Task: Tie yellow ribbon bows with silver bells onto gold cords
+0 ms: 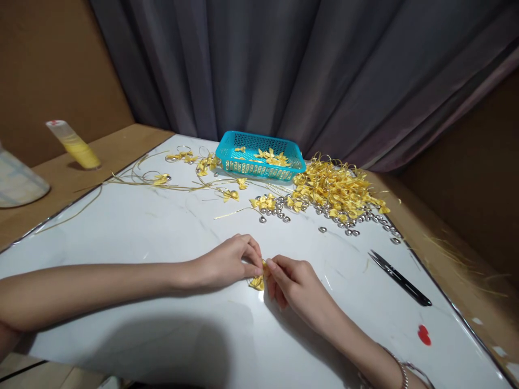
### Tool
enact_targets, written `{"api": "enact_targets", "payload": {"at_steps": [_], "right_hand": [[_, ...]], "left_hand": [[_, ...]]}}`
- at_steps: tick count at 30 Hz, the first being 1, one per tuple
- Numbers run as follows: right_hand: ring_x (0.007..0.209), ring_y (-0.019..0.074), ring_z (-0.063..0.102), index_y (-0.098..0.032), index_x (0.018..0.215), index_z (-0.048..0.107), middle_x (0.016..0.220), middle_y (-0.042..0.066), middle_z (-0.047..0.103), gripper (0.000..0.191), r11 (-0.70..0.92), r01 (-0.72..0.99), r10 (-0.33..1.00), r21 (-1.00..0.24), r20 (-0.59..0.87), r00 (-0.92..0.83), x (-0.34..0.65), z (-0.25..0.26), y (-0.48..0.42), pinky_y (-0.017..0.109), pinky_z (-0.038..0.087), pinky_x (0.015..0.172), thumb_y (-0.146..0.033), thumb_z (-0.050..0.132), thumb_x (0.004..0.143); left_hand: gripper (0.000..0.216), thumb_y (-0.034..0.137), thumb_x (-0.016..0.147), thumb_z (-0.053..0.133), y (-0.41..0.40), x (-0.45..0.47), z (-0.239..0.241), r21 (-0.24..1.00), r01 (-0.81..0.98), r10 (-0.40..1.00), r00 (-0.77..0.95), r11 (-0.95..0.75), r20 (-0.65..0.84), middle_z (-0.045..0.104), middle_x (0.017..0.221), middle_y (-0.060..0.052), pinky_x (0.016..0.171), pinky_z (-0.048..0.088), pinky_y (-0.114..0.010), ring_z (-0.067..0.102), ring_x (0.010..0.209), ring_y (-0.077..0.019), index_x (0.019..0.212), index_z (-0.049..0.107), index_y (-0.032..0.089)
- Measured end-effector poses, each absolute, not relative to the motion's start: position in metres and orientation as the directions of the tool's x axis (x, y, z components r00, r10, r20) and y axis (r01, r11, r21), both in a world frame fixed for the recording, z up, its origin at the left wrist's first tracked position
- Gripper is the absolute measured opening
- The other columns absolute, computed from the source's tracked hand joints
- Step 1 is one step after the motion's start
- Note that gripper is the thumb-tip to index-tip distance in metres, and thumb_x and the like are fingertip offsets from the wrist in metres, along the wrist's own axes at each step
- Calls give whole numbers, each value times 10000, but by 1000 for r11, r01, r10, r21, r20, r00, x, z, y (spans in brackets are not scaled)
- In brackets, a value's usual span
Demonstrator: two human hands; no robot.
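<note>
A small yellow ribbon bow is held between my two hands, low over the white marbled tabletop. My left hand pinches it from the left with thumb and fingers closed. From the right, my right hand grips its upper edge between thumb and forefinger, the other fingers curled under. A thin wire or cord loop seems to show at the bow, but the fingers hide much of it. Farther back lie loose yellow bows and shiny silver beads.
A turquoise basket with yellow bows stands at the back. Right of it is a heap of yellow bows. Black thread snips and a red piece lie at right. Gold cords stretch leftward; a yellow-filled tube stands left.
</note>
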State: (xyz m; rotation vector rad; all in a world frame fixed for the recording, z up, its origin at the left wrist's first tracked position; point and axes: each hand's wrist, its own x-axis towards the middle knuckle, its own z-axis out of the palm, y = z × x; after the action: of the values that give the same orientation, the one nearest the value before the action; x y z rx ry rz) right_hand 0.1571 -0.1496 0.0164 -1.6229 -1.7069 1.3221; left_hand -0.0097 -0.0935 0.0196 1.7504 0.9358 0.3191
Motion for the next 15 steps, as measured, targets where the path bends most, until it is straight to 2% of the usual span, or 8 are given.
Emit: {"api": "enact_targets", "payload": {"at_steps": [6,10,15], "right_hand": [[455,112,515,-166,653,514,556,36,595,355,-191,446,893,-874,-344,-290,165,15,-145,243,418,528,-310,333,922],[464,115,529,-168,718,505,578,20,595,209,-206,443,865,-873,-374,-334,171,16,-140,241,425,510,-235,388,878],[492,106,502,-172,754,516,596,-8,561,56,-76,554,903,-829,-293,-315,180,21,-137,232,390,512,-175,488,803]], "left_hand": [[117,189,727,562,-93,-9,21,887,445,725,650,-122,-226,548,937,-33,808,418,-249,540,893,-157,647,643,160],[122,216,732,572,-93,-9,22,883,455,728,644,-119,-234,549,936,-31,816,415,-252,537,900,-160,649,646,166],[130,217,736,568,-94,-9,23,882,455,724,649,-124,-234,564,933,-34,830,407,-261,537,905,-164,651,649,163]]}}
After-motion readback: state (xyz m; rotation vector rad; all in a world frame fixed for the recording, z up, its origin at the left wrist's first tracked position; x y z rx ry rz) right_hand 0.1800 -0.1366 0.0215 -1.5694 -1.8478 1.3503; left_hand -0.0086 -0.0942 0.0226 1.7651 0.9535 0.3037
